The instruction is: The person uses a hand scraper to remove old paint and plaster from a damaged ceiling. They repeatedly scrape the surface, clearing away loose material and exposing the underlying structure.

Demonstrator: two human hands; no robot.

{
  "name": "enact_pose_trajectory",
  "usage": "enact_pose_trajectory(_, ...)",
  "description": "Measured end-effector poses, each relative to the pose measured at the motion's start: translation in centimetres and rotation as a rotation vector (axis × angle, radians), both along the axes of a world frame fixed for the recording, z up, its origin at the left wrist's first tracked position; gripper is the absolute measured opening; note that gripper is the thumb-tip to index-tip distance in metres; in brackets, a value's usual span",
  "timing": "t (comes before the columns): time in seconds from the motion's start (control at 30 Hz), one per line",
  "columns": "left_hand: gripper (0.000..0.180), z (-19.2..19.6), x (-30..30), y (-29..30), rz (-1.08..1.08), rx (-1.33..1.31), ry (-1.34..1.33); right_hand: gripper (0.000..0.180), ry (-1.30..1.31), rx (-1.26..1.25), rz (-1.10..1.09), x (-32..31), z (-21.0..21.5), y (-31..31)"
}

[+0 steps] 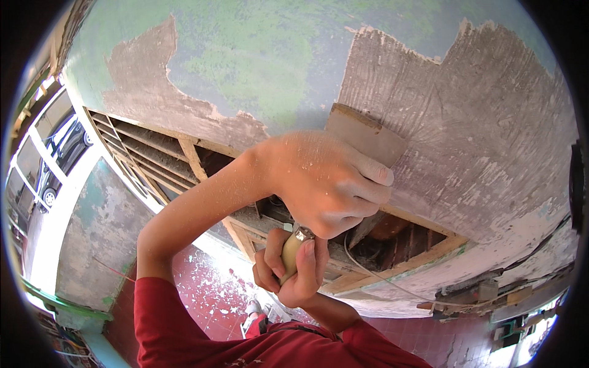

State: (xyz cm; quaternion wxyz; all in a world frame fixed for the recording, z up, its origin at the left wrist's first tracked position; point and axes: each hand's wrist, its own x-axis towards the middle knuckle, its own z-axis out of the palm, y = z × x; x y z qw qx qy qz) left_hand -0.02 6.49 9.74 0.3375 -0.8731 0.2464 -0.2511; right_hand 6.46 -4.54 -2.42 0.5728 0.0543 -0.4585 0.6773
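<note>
A wide, flat-bladed scraper (366, 136) lies against the wall, its far edge brownish and worn. My left hand (328, 184) is closed over the blade's near part, knuckles up and fingers curled, dusted with pale flecks. Below it, my right hand (300, 270) wraps round the yellowish handle (290, 254), its thumb beside the shiny metal collar. The stretch between collar and blade is hidden under my left hand. Around the blade, the wall's green-blue paint (257, 67) gives way to bare grey-brown plaster (454, 116) with ragged edges.
Wooden-framed vent openings (153, 144) with slats run along the wall beyond my arms. A thin cable (392, 285) hangs near the right opening. Paint flakes (215, 288) litter the red tiled floor. A dark car (67, 141) stands outside at the left.
</note>
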Motion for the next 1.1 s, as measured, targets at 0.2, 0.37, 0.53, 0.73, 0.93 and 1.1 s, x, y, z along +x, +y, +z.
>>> enact_pose_trajectory(0.2,0.015,0.6,0.2,0.1,-0.022,0.006,0.033,0.029,-0.015,0.005,-0.02,0.0,0.1,0.0)
enact_pose_trajectory(0.37,0.014,2.2,0.4,0.3,-0.026,0.064,-0.02,0.028,-0.011,0.022,0.003,0.3,1.7,0.8)
enact_pose_trajectory(0.53,0.013,-0.1,0.7,0.7,-0.094,0.006,-0.065,0.027,-0.033,-0.024,0.001,0.7,0.5,-0.3)
enact_pose_trajectory(0.73,0.012,3.0,0.4,0.4,-0.045,0.023,-0.033,0.027,-0.003,0.052,0.031,0.6,2.3,1.1)
enact_pose_trajectory(0.93,0.013,0.7,0.4,0.6,-0.06,-0.019,-0.082,0.025,-0.013,-0.039,0.013,0.4,1.5,-0.2)
enact_pose_trajectory(1.1,0.014,2.1,0.2,0.1,-0.031,0.006,-0.03,0.027,-0.021,0.005,-0.013,0.3,2.5,0.0)
